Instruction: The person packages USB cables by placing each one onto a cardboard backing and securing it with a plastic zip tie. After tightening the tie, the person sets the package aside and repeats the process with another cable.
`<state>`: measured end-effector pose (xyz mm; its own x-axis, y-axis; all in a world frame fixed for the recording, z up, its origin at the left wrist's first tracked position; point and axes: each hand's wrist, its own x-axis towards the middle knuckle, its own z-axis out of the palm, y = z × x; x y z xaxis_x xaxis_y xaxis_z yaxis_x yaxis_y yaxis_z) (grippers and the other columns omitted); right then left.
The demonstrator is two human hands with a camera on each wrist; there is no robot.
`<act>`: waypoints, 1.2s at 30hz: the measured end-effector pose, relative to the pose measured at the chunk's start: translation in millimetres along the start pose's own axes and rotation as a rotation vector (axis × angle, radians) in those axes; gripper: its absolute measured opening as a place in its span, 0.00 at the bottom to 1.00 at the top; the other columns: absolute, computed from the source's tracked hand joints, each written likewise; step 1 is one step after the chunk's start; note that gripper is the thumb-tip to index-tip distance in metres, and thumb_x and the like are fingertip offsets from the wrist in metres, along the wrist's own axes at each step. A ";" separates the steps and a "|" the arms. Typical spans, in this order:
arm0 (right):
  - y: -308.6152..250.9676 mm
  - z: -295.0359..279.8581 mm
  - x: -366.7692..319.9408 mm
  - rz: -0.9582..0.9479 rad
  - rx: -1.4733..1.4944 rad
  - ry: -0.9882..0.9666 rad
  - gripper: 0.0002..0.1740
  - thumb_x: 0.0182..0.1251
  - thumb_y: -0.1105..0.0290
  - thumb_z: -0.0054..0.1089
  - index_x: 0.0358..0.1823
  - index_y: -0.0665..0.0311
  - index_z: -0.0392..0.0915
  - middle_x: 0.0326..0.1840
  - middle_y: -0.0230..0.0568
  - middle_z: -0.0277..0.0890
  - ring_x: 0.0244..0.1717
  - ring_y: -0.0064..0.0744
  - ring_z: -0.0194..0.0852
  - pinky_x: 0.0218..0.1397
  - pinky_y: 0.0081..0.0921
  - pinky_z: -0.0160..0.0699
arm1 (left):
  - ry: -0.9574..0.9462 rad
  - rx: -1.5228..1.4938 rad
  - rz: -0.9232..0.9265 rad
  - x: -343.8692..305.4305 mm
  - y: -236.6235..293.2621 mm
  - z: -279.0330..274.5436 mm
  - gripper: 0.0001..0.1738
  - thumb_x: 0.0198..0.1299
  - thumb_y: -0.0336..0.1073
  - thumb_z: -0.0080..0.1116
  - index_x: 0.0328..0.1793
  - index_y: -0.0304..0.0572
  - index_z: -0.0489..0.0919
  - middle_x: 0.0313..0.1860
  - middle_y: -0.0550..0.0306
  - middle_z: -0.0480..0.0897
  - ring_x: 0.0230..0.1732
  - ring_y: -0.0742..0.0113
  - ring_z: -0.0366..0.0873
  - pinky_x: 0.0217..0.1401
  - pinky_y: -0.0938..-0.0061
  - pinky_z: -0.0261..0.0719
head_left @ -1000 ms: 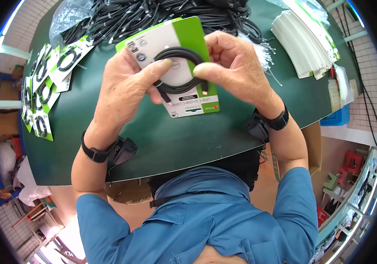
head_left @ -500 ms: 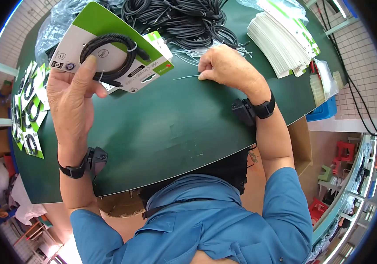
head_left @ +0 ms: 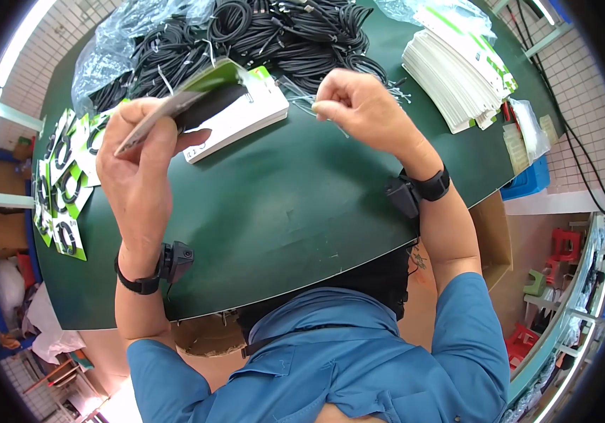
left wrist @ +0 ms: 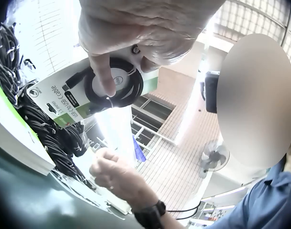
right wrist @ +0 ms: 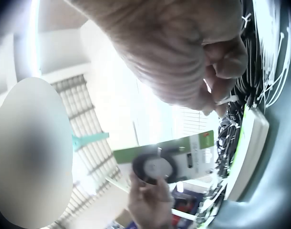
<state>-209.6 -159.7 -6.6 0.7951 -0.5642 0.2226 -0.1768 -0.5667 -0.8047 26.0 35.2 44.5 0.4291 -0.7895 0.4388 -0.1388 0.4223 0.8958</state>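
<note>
While the left hand (head_left: 138, 158) grips a card, the right hand (head_left: 362, 109) pinches a tie

Held up above the table (head_left: 281, 211), the card (left wrist: 60, 102) sits between the left thumb and fingers, tilted so that from above it looks almost edge-on. A coiled black cable (left wrist: 131, 91) is on its face, and one of the gripping digits lies across the coil. The right fingers are bent in, their tips pinching a thin white tie (right wrist: 230, 99), well apart from the card. Between the two sets of fingers, a stack (head_left: 242, 123) of cards lies on the table. A heap (head_left: 295, 35) of black cables spreads beyond both, with loose ties (head_left: 302, 102) just beside the right fingertips. Well to the right of those fingers is a bigger pile (head_left: 450, 74) of cards. Left of the left fingers, carded cables (head_left: 66, 190) overlap one another, and a clear bag (head_left: 115, 63) lies beyond.
</note>
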 end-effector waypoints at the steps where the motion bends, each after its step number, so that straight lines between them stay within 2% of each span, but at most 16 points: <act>1: -3.9 -5.8 1.0 0.073 0.277 0.051 0.06 0.74 0.69 0.66 0.42 0.65 0.83 0.36 0.36 0.84 0.32 0.26 0.80 0.37 0.23 0.79 | -0.008 0.065 0.038 -2.1 0.5 0.2 0.19 0.72 0.32 0.64 0.64 0.25 0.82 0.56 0.42 0.87 0.51 0.59 0.88 0.50 0.66 0.93; 2: -7.4 -9.5 0.3 0.073 0.271 0.057 0.06 0.74 0.69 0.66 0.42 0.65 0.83 0.36 0.36 0.84 0.32 0.26 0.80 0.37 0.23 0.79 | -0.015 0.129 0.075 -3.9 0.5 0.6 0.18 0.72 0.33 0.65 0.62 0.26 0.84 0.56 0.42 0.88 0.52 0.58 0.88 0.52 0.65 0.92; 4: -19.0 -10.5 -3.2 0.093 0.565 0.111 0.07 0.76 0.69 0.67 0.45 0.66 0.85 0.37 0.34 0.84 0.32 0.17 0.76 0.35 0.16 0.75 | -0.027 0.185 0.111 -3.1 -2.8 1.3 0.17 0.71 0.33 0.66 0.60 0.27 0.85 0.56 0.42 0.88 0.53 0.58 0.88 0.54 0.65 0.91; 5: -22.4 -9.6 -4.9 0.103 0.713 0.138 0.08 0.76 0.69 0.67 0.47 0.66 0.85 0.38 0.33 0.84 0.32 0.12 0.74 0.35 0.12 0.73 | -0.046 0.307 0.207 -2.0 -5.3 0.5 0.16 0.70 0.33 0.68 0.58 0.28 0.86 0.55 0.42 0.89 0.54 0.57 0.88 0.57 0.65 0.89; 7: -24.5 -5.9 -6.6 0.092 0.711 0.144 0.09 0.76 0.69 0.67 0.49 0.67 0.86 0.38 0.34 0.85 0.31 0.12 0.74 0.35 0.12 0.73 | -0.081 0.553 0.397 -0.5 -9.0 -0.4 0.14 0.67 0.32 0.71 0.56 0.31 0.88 0.55 0.42 0.90 0.56 0.55 0.88 0.62 0.64 0.86; 11: -24.8 -1.3 -6.2 0.046 0.724 0.139 0.11 0.76 0.69 0.68 0.52 0.69 0.86 0.38 0.36 0.86 0.31 0.13 0.74 0.34 0.11 0.73 | -0.157 0.613 0.509 1.9 -9.6 3.0 0.16 0.63 0.31 0.74 0.55 0.32 0.89 0.54 0.41 0.90 0.59 0.52 0.89 0.66 0.64 0.83; 21: -28.4 -2.3 -6.2 0.074 0.763 0.131 0.11 0.75 0.71 0.69 0.53 0.70 0.87 0.40 0.36 0.86 0.33 0.16 0.75 0.37 0.14 0.76 | -0.246 0.661 0.538 4.1 -20.0 5.0 0.19 0.58 0.32 0.78 0.54 0.34 0.89 0.55 0.42 0.90 0.60 0.48 0.88 0.65 0.61 0.84; 26: -31.5 7.0 -6.3 -0.030 0.723 0.207 0.11 0.73 0.74 0.69 0.53 0.71 0.86 0.43 0.38 0.86 0.35 0.17 0.76 0.39 0.18 0.78 | -0.269 0.679 0.566 6.1 -24.0 3.3 0.20 0.54 0.29 0.79 0.54 0.35 0.88 0.55 0.44 0.89 0.61 0.46 0.88 0.65 0.60 0.84; 29: -23.2 2.6 -9.3 -0.197 0.443 0.169 0.12 0.73 0.76 0.68 0.54 0.71 0.86 0.45 0.40 0.86 0.38 0.19 0.80 0.40 0.19 0.81 | -0.282 0.683 0.580 6.0 -26.4 4.5 0.21 0.52 0.27 0.79 0.54 0.35 0.88 0.55 0.45 0.89 0.62 0.45 0.87 0.65 0.59 0.85; 30: -23.6 3.6 -8.8 -0.206 0.437 0.163 0.12 0.73 0.76 0.68 0.54 0.71 0.86 0.45 0.40 0.86 0.38 0.19 0.80 0.40 0.19 0.81 | -0.289 0.686 0.582 5.6 -27.1 4.8 0.21 0.52 0.27 0.79 0.54 0.35 0.88 0.55 0.45 0.89 0.62 0.45 0.87 0.65 0.59 0.85; 33: -26.7 8.5 -10.2 -0.330 0.245 0.291 0.10 0.76 0.76 0.66 0.53 0.72 0.84 0.43 0.41 0.86 0.36 0.19 0.80 0.36 0.18 0.81 | -0.292 0.690 0.589 4.7 -28.1 5.8 0.22 0.50 0.26 0.78 0.54 0.36 0.88 0.55 0.46 0.89 0.62 0.44 0.87 0.64 0.59 0.85; 34: -30.4 9.8 -10.8 -0.338 0.241 0.288 0.10 0.76 0.76 0.66 0.53 0.72 0.84 0.43 0.41 0.86 0.36 0.19 0.80 0.36 0.18 0.81 | -0.297 0.689 0.588 4.6 -28.1 5.9 0.22 0.50 0.25 0.78 0.54 0.36 0.88 0.55 0.46 0.89 0.62 0.44 0.87 0.64 0.59 0.85; 36: -39.5 12.5 -12.3 -0.174 0.457 0.275 0.08 0.77 0.76 0.63 0.52 0.71 0.82 0.40 0.39 0.85 0.32 0.18 0.78 0.33 0.17 0.79 | -0.294 0.690 0.593 4.1 -27.6 6.0 0.23 0.49 0.25 0.78 0.54 0.37 0.88 0.55 0.47 0.89 0.62 0.44 0.87 0.64 0.59 0.85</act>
<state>-205.2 -122.9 15.6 0.5984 -0.6563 0.4595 0.2617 -0.3820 -0.8863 26.2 17.6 22.0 -0.1086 -0.6514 0.7509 -0.7972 0.5083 0.3257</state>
